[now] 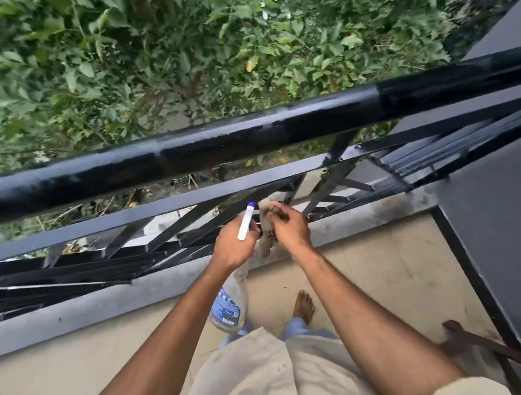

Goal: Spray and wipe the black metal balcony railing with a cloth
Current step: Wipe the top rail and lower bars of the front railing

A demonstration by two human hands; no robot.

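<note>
Gripping spray bottle point(228, 306), left hand point(236, 246) hides neck; right hand point(290, 229) pinches cloth point(265, 246).

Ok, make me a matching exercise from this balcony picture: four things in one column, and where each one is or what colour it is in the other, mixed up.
Things:
1. bottle
2. cloth
3. top rail
4. foot

Matches:
A. bare, on the floor
B. held by the right hand
C. glossy black, across the view above both hands
D. gripped by the left hand

Pairs: 1-D, 2-B, 3-C, 4-A
</note>
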